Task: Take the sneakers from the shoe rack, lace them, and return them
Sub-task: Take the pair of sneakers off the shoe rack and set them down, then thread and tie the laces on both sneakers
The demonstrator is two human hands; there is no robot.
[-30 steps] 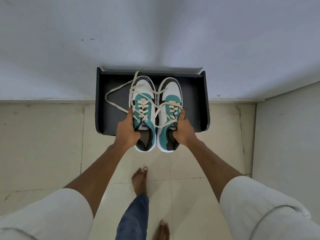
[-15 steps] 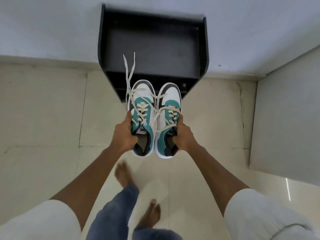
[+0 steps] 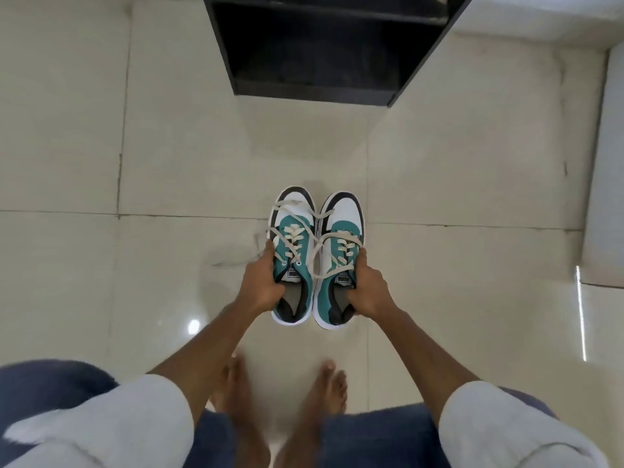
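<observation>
1. The fingers of the left hand (image 3: 261, 292) are closed around the collar of the left sneaker (image 3: 293, 255): the thumb lies along its outer side and the other fingers are tucked out of sight, apparently inside the opening.
2. The fingers of the right hand (image 3: 369, 292) grip the right sneaker (image 3: 341, 261) the same way, thumb up its outer flank, the rest hidden in or under the heel.
3. Both sneakers are held side by side, toes pointing away from the person, just beside each other and above the tiled floor (image 3: 135, 163). Whether the soles touch the floor cannot be told.
4. The shoes are teal over the midfoot with white toes, dark toe edging and white soles. A printed tongue label shows on each.
5. The cream laces (image 3: 304, 238) are threaded through some eyelets but loose. Long ends loop across both shoes and trail off the left one's outer side, where they blur.
6. The dark shoe rack (image 3: 324, 45) stands well apart, at the top of the view, its shelves appearing bare.
7. Judged from this, the taking step is done and lacing has not begun.
8. The next move likely calls for setting the pair down near the bare feet (image 3: 320, 390), freeing both hands, then untangling the crossed lace ends so each shoe's own lace can be sorted before tightening.
</observation>
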